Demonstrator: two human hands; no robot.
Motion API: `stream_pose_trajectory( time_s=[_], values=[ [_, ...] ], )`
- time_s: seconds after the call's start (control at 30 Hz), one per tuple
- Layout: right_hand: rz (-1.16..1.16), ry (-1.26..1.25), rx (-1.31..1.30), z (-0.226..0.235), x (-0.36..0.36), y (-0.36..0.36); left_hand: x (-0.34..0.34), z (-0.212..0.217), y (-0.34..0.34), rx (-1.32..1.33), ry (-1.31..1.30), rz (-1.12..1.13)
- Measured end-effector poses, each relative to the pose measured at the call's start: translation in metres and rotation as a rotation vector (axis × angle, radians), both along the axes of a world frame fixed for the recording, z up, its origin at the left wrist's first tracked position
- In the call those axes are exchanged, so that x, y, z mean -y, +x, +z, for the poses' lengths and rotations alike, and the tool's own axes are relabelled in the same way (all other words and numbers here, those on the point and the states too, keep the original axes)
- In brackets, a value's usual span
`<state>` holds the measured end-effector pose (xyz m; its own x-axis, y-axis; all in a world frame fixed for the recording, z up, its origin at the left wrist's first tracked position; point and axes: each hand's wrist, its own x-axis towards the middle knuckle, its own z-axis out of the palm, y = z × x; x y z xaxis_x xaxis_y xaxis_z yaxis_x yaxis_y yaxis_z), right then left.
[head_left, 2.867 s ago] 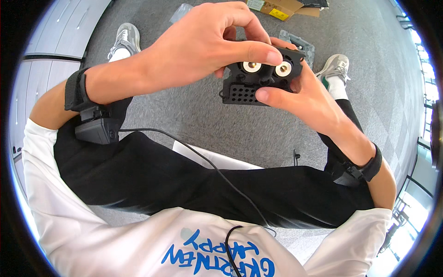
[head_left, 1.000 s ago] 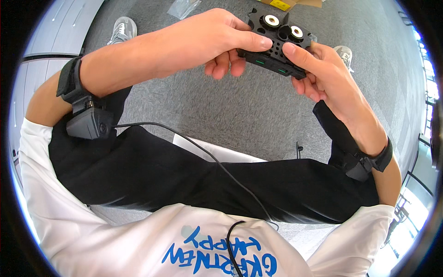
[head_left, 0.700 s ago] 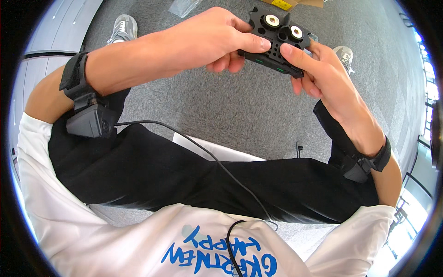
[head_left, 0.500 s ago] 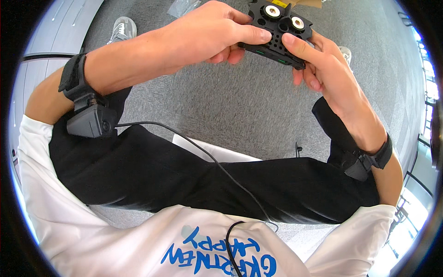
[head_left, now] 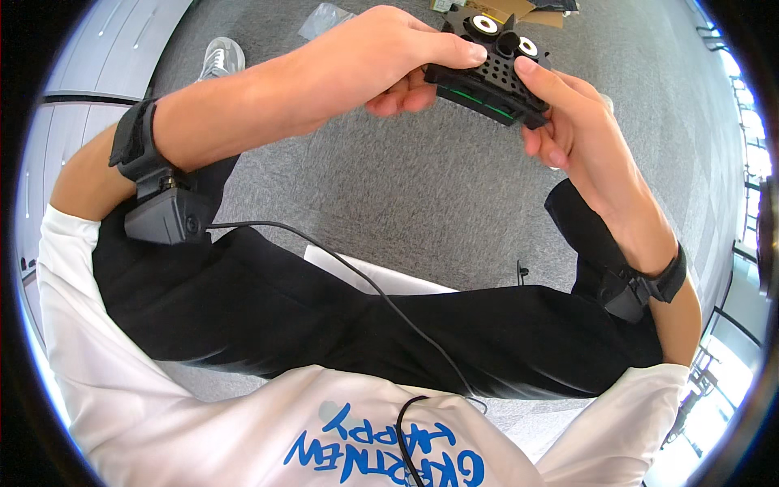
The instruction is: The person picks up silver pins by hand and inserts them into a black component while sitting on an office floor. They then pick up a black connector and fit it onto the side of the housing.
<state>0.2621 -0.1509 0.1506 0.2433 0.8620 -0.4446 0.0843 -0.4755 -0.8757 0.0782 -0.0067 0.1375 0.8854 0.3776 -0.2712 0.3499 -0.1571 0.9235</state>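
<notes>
- Overhead, both arms reach forward, hands meeting above the grey carpet floor [head_left: 406, 195].
- Left hand [head_left: 389, 57] grips the left end of the black perforated device [head_left: 491, 77], fingers curled under, thumb on top.
- Right hand [head_left: 576, 122] clasps its right end, fingers closed round it.
- One device, two white-ringed round knobs [head_left: 485, 24] on top.
- One black wrist unit [head_left: 166, 215] per forearm.
- Cardboard box [head_left: 519, 10] behind, contents unclear.

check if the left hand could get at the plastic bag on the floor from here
Probably not as things stand: the left hand is gripping the black module together with the right hand, and the bag lies apart, down on the carpet.
</notes>
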Motion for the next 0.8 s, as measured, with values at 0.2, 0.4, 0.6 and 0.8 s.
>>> stream_pose_trajectory(
  time_s=[0.2,0.4,0.6,0.8],
  values=[
    [0.074,0.042,0.013,-0.007,0.002,0.004,0.001,-0.001,0.000,-0.037,0.000,0.003],
    [0.005,0.115,0.020,-0.014,0.003,-0.002,0.001,-0.004,0.000,-0.028,0.042,-0.029],
    [0.006,0.118,0.068,-0.010,0.003,-0.001,0.003,-0.005,0.001,0.023,0.071,0.006],
    [-0.055,0.067,-0.019,-0.005,0.002,-0.005,0.005,0.002,0.000,-0.021,0.043,0.022]
  ],
)
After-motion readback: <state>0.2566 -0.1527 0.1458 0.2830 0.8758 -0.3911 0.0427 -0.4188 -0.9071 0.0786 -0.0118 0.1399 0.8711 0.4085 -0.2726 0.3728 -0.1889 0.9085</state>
